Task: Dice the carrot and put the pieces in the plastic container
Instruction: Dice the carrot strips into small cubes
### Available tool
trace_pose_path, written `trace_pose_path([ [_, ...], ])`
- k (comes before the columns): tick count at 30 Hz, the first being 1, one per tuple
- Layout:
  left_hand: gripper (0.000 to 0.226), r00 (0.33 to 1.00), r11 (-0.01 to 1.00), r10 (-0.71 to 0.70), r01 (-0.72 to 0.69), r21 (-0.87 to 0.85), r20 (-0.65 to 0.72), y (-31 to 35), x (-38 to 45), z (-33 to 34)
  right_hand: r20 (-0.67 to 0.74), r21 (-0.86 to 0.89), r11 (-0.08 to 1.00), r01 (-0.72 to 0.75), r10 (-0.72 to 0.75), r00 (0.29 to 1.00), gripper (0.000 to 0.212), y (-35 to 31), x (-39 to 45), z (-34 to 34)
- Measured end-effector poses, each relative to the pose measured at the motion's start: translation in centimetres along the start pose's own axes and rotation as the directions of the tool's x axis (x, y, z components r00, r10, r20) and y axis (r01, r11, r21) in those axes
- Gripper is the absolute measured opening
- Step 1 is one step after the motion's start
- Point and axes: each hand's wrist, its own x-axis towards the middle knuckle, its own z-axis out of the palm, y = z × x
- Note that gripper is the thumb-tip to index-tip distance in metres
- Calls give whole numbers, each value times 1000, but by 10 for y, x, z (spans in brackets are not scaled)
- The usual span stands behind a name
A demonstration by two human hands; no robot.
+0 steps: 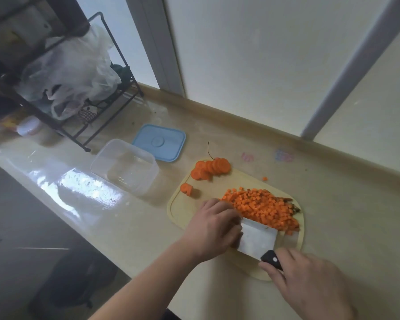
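Left hand (214,229): lower centre of frame, palm down, fingers bent, forearm bare, running in from the bottom edge. Right hand (310,282): lower right of frame, back up, fingers curled around a black handle.

We see our left hand (214,229) and right hand (310,280) bare, without gloves, rings or watch. Both forearms are uncovered as far as they show; no sleeve edge is in view.
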Motion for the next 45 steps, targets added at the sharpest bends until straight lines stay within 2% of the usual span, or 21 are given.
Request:
trace_pose_path([
  [3,31,999,999,-17,19,-42,44,0,2,-1,4,-26,999,24,-24,1000,64,-2,-2,2],
  [5,31,999,992,-37,39,-124,23,-3,0,-6,6,-34,999,39,-39,999,54,-2,-2,0],
  [8,23,976,974,-160,132,-184,-146,-23,-4,-17,-14,6,1000,26,-26,1000,59,-1,-3,1],
  [11,24,905,960,-279,266,-82,-320,-55,-5,-33,32,142,987,-74,71,997,72,2,-8,0],
  [13,33,914,940,-331,342,9,-235,-71,-3,-44,97,253,954,-161,140,985,63,2,-9,-7],
  [16,47,949,935,-311,316,164,-56,-84,-2,-46,231,489,824,-285,192,954,29,-4,-5,-22],
  [19,37,956,931,-283,293,216,-76,-91,0,-39,251,590,746,-310,195,948,21,-11,-7,-25],
  [22,31,959,944,-241,268,194,-150,-95,2,-34,316,618,683,-390,238,918,21,-14,-8,-29],
  [24,32,957,958,-209,241,152,-200,-96,2,-34,461,591,630,-504,248,852,38,-16,-8,-30],
  [25,28,948,962,-218,249,112,-230,-93,0,-34,473,563,632,-533,282,835,47,-16,-8,-28],
  [27,22,897,939,-344,330,-96,-277,-82,-6,-31,473,528,634,-565,333,816,42,-21,-7,-26],
  [28,27,861,900,-428,378,-218,-275,-76,-13,-28,479,539,599,-592,360,801,39,-26,-6,-22],
  [29,31,833,862,-486,408,-300,-264,-70,-21,-22,527,556,510,-656,394,753,49,-31,-5,-16],
  [30,32,822,838,-513,417,-352,-247,-64,-29,-14,596,576,380,-724,411,690,68,-37,-6,-10],
  [31,32,831,836,-505,404,-372,-233,-58,-38,-7,653,574,266,-774,421,629,84,-40,-8,-1],
  [32,32,852,857,-465,366,-362,-239,-54,-46,-1,692,566,192,-801,418,589,89,-42,-9,6],
  [33,31,876,896,-406,325,-302,-260,-52,-52,7,719,553,156,-819,407,563,85,-46,-8,11],
  [36,29,879,942,-335,315,-113,-339,-51,-66,20,732,540,201,-817,367,574,51,-51,-4,19],
  [39,32,893,958,-280,282,-45,-352,-51,-74,22,775,489,267,-830,304,554,52,-53,1,21],
  [42,20,920,987,-151,158,-11,-363,-54,-75,24,777,468,325,-822,293,558,44,-50,5,18],
  [45,11,930,998,-53,42,-38,-364,-57,-72,27,728,447,472,-760,302,616,38,-49,13,7],
])
